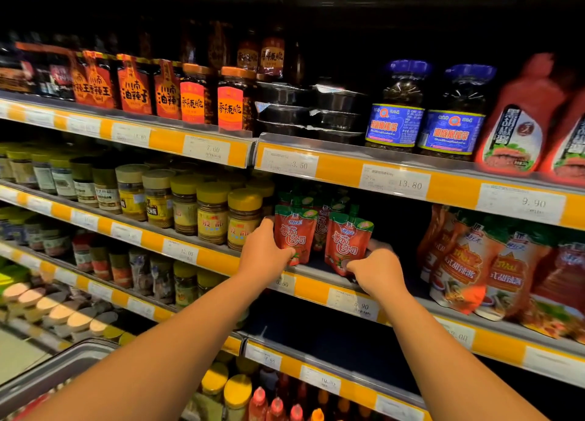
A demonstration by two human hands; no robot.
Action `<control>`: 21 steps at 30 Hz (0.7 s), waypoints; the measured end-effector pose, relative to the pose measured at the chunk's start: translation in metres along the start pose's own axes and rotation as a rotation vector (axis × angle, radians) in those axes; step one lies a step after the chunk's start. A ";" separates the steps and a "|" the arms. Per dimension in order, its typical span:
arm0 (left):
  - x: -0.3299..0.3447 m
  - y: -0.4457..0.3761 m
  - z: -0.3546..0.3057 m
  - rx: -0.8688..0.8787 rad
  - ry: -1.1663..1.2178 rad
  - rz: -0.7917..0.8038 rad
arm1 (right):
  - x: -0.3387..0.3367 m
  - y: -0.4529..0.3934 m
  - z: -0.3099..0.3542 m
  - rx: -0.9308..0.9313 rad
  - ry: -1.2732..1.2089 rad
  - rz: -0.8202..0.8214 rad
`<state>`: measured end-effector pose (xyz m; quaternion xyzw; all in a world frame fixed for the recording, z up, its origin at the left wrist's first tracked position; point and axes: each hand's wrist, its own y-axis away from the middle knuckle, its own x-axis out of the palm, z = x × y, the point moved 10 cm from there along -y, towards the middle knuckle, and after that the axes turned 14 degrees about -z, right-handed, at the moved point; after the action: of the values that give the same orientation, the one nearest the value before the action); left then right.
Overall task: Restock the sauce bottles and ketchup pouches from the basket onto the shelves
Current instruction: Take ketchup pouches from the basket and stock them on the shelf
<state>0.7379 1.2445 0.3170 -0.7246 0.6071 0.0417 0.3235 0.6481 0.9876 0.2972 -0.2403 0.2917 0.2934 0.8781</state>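
Note:
Two red ketchup pouches with green tops stand upright on the middle shelf [316, 286], with more pouches behind them. My left hand [264, 253] grips the left pouch [294, 230] by its lower left side. My right hand [376, 270] holds the right pouch [346, 241] at its bottom right corner. Red sauce bottles [519, 120] stand on the shelf above at the right. The basket is not in view.
Larger orange sauce pouches [474, 262] fill the same shelf to the right, with a dark gap between. Yellow-lidded jars [215, 213] stand to the left. Blue-labelled jars [395, 107] and chilli jars [193, 94] line the upper shelf. Red-capped bottles [275, 405] sit on the shelf below.

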 end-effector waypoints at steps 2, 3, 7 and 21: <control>-0.001 -0.003 0.001 -0.006 -0.009 0.003 | 0.005 -0.004 0.001 -0.013 0.040 0.024; -0.001 -0.004 0.002 -0.005 -0.015 0.002 | 0.007 -0.005 0.002 -0.019 0.060 0.033; 0.000 -0.003 0.007 -0.009 -0.034 -0.009 | 0.018 -0.008 0.008 -0.040 0.078 0.064; 0.001 0.008 0.018 -0.019 -0.124 -0.137 | 0.047 -0.014 0.030 -0.029 -0.029 0.038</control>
<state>0.7373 1.2523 0.2991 -0.7636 0.5344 0.0698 0.3556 0.6996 1.0127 0.2910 -0.2433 0.2791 0.3176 0.8729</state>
